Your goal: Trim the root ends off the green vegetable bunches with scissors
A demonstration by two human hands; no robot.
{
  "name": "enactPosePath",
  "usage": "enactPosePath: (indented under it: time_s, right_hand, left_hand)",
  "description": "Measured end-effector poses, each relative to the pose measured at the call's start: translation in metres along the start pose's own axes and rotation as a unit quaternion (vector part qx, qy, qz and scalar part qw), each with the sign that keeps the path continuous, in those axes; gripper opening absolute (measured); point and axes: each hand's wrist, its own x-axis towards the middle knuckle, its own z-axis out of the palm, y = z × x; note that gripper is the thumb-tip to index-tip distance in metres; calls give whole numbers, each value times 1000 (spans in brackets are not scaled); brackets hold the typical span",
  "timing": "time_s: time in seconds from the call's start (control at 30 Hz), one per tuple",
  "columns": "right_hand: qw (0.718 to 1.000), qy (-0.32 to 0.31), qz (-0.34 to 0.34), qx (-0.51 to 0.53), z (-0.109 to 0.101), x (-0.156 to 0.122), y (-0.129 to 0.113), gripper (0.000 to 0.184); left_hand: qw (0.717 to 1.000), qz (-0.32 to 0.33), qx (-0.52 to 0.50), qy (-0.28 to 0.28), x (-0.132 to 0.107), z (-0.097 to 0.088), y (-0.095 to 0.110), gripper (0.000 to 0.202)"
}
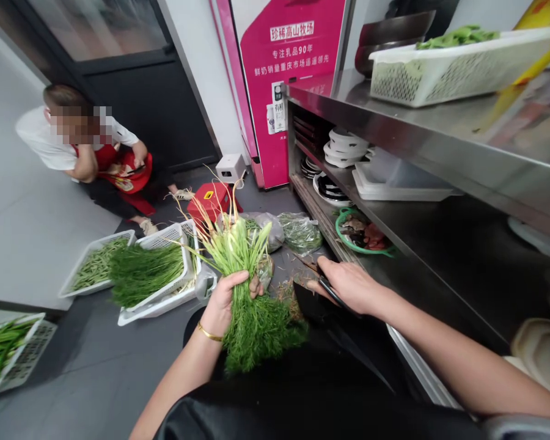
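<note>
Looking down from a head camera at a kitchen floor, the left hand is clenched around the middle of a bunch of green herbs, holding it upright over a lap, pale root ends fanned upward and feathery leaves hanging below the fist; a gold bangle circles that wrist. The right hand, just to the right of the bunch and apart from it, grips the dark handle of a knife whose broad blade points toward the herbs. On the grey floor to the left sit white baskets of cut greens, with plastic bags of greens behind the bunch. A steel desk with a shelf of plates runs along the right. Another person in a red apron crouches at far left.
</note>
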Motion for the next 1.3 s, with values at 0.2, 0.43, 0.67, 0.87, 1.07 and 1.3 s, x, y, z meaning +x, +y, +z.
enactPosePath:
  time_s: [0.2, 0.43, 0.67, 0.87, 1.07, 1.3]
  right_hand:
    - [999, -10, 11, -40, 1, 3, 0, 48]
    - [1000, -11, 18, -15, 9, -4, 7, 43]
    - [998, 0, 28, 47, 34, -5, 4, 31]
    - [955, 35, 23, 292, 54, -7, -1, 34]
    - [978, -35, 1, 204, 51, -10, 14, 30]
    - [998, -9, -52, 35, 6, -13, 3, 28]
  left_hand:
    - [999, -26, -8, 23, -4, 11, 1, 23]
    - [997, 5, -20, 76, -1, 8, -3, 22]
    - [991, 34, -75, 108, 0, 16, -12, 16]
    - [985, 49, -111, 121, 0, 17, -18, 22]
    - [953, 88, 122, 262, 2, 1, -7, 21]
    - [978, -10, 164, 130, -3, 5, -6, 16]
